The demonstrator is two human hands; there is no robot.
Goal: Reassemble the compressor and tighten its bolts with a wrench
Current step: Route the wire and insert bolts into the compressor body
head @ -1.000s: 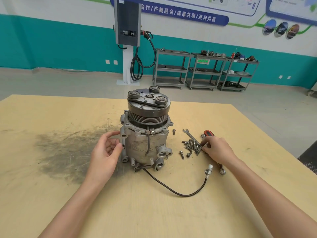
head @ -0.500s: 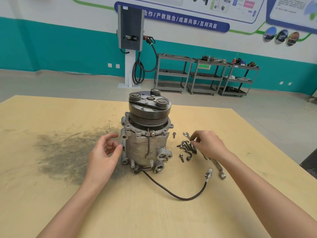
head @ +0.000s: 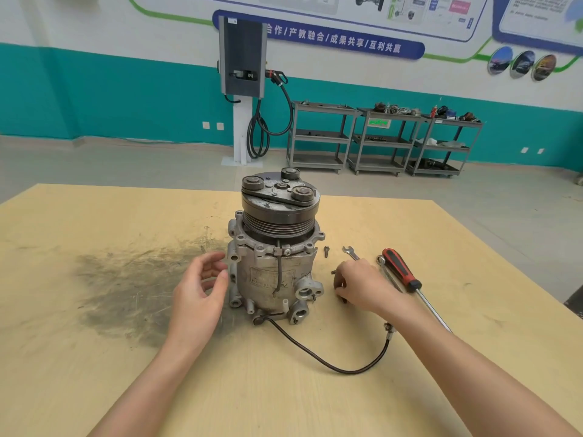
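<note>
Compressor (head: 275, 253) sits upright on the bench (head: 94, 357), pulley end up, roughly mid-bench, right of a big dark grease smear (head: 126, 285). Left hand (head: 200, 293) is just beside the housing's left flank, fingers loosely curled and holding nothing, so that grip is loose and empty. A black cable (head: 331, 364) loops out from the base toward the front. Right of the body there's one loose bolt (head: 325, 250), then the right hand (head: 362, 287) lying palm-down over the bolt pile, fingers curled down; can't tell if it's pinching anything. A wrench (head: 350, 252) pokes out behind it, and a red-handled screwdriver (head: 401, 270) lies furthest right.
</note>
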